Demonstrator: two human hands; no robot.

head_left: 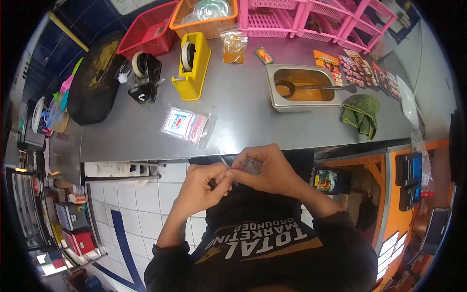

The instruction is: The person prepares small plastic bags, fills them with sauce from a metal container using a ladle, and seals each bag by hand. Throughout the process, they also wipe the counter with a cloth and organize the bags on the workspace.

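Both hands meet in front of the steel table's near edge. My left hand [202,187] is closed, its thumb and finger pinching a thin clear plastic bag [220,156]. Against its fingertips, my right hand [265,170] is closed on the same plastic, part of which shows inside the curl of its fingers. Just beyond the hands, a stack of clear plastic bags with a printed label [187,125] lies flat on the table. The lower part of the held bag is hidden by the fingers.
On the steel table [233,112] stand a yellow tape dispenser [197,73], a black tape dispenser [143,80], a metal container of orange sauce with a ladle [306,95], a green cloth [360,114] and a bag of sauce [234,46]. Baskets and pink racks [267,22] line the back.
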